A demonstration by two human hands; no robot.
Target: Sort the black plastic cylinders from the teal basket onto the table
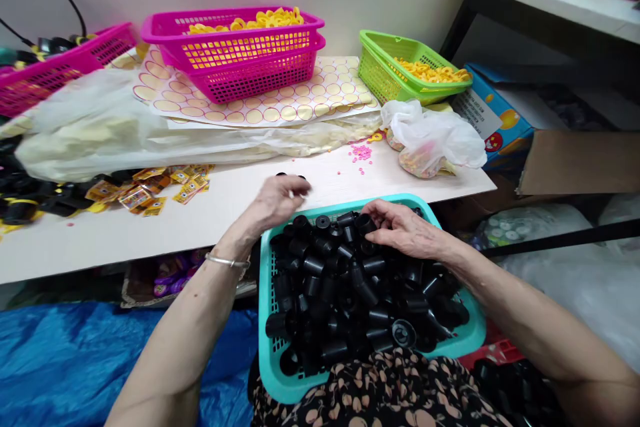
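The right hand (405,230), its fingers partly bent, gripped a black cylinder (365,224) at the far right portion of the pile. The left hand (280,200), blurred and loosely curled, hung just beyond the far rim, above the tabletop (240,213); whether it held anything could not be told. The remaining black pieces (325,280) lay heaped below and nearer than both hands, filling a turquoise basket (265,347) against the person's patterned garment (395,393). Farther back, a green basket (383,70) contained yellow pieces (433,72), and a magenta basket (165,23) contained yellow rings (280,18).
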